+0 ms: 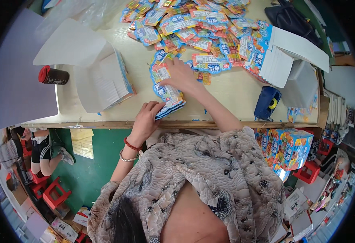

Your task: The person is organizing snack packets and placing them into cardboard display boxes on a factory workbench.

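Observation:
A small stack of printed, blue-edged packets (pixel 173 101) lies near the front of the table, its near end pinched between the thumb and fingers of my left hand (pixel 145 118). My right hand (pixel 180 76) reaches over the far end of the stack. Its thumb and fingers close across a packet (pixel 162 73) there; the fingertips are partly hidden. Just beyond my right hand spreads a big heap of similar colourful packets (pixel 185 26). Another blue-edged packet (pixel 210 63) lies flat to the right of this hand.
On the left are an open white carton (pixel 104 83) and a red-lidded dark jar (pixel 54 75). Another open carton (pixel 276 60) and a blue tape dispenser (pixel 268 103) stand on the right. Printed boxes (pixel 287 148) are stacked below the table edge. Red stools (pixel 56 193) and other people are behind.

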Motion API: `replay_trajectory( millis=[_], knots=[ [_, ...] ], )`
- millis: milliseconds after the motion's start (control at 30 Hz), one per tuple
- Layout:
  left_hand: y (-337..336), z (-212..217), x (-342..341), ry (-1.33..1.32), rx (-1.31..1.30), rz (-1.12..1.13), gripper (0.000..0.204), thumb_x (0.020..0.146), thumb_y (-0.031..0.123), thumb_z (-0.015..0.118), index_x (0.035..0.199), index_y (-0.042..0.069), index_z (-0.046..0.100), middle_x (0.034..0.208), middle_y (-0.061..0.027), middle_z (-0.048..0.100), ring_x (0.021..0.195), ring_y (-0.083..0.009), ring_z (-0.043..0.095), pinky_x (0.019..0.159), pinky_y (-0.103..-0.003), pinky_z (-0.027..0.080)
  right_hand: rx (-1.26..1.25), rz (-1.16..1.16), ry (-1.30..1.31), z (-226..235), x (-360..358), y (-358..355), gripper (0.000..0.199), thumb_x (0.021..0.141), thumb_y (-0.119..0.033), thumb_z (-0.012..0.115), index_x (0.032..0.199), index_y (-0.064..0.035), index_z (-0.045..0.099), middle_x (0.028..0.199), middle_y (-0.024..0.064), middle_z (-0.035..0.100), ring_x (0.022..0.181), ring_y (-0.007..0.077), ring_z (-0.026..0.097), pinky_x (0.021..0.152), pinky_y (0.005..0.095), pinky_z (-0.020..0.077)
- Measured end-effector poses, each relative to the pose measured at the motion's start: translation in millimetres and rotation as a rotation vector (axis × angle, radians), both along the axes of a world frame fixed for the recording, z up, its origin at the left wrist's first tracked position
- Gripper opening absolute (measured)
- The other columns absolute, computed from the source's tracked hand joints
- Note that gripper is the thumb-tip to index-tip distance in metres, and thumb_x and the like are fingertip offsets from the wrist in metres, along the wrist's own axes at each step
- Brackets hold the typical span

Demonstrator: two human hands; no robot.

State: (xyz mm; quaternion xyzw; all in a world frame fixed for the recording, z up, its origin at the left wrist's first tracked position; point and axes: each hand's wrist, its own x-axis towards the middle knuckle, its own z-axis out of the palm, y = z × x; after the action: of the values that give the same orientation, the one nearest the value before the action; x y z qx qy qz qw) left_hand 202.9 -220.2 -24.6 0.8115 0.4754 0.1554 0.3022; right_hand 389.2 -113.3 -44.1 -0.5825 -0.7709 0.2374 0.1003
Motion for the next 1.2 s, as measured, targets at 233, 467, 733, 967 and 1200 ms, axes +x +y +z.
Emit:
replay_trajectory(
  millis=[233,467,733,967,1200],
  knots=[
    [0,2,-13,0.114,0.065,-0.13,0.06,0.062,-0.008,0.065,0.119,0.008,0.055,0.103,-0.0101,0.055,0.099,-0.0302,0.054,0.084,-0.038,0.047,0.203,0.11,-0.097,-4,-25,-40,0.093,0.058,-0.038,0.084,0.127,0.0055,0.039,0.122,0.023,0.043,0.114,0.0393,0.046,0.079,0.0474,0.0493],
    [12,-4,-25,0.092,0.103,-0.294,0.053,0.062,-0.007,0.066,0.111,0.006,0.05,0.109,-0.0112,0.053,0.104,-0.03,0.052,0.09,-0.04,0.044,0.121,0.326,-0.241,1,-15,-54,0.083,0.067,-0.019,0.073,0.133,0.0086,0.033,0.141,0.0316,0.026,0.128,0.0516,0.03,0.095,0.0537,0.043],
    [29,-24,1,-0.196,0.486,0.114,0.06,0.06,0.004,0.073,0.116,0.008,0.051,0.113,-0.0102,0.056,0.114,-0.0274,0.049,0.098,-0.046,0.038,-0.609,0.365,0.465,31,34,-43,0.059,0.071,-0.013,0.063,0.127,-0.0003,0.052,0.126,0.0182,0.056,0.121,0.0307,0.051,0.098,0.0352,0.0429],
    [60,-21,14,0.078,0.262,-0.218,0.054,0.065,0.008,0.073,0.115,0.011,0.052,0.104,-0.0046,0.059,0.097,-0.0275,0.055,0.084,-0.04,0.046,0.318,0.1,-0.053,3,133,-29,0.049,0.08,-0.006,0.058,0.128,-0.0102,0.054,0.124,0.0141,0.058,0.123,0.0296,0.049,0.107,0.0423,0.0321],
    [63,6,39,0.092,-0.211,-0.196,0.055,0.072,0.017,0.077,0.117,0.01,0.047,0.115,-0.011,0.056,0.108,-0.0326,0.052,0.087,-0.041,0.046,0.601,-0.031,-0.115,-5,168,-25,0.04,0.079,0.008,0.052,0.114,-0.0102,0.06,0.107,0.0089,0.064,0.107,0.0294,0.057,0.103,0.0441,0.0356]
  ],
)
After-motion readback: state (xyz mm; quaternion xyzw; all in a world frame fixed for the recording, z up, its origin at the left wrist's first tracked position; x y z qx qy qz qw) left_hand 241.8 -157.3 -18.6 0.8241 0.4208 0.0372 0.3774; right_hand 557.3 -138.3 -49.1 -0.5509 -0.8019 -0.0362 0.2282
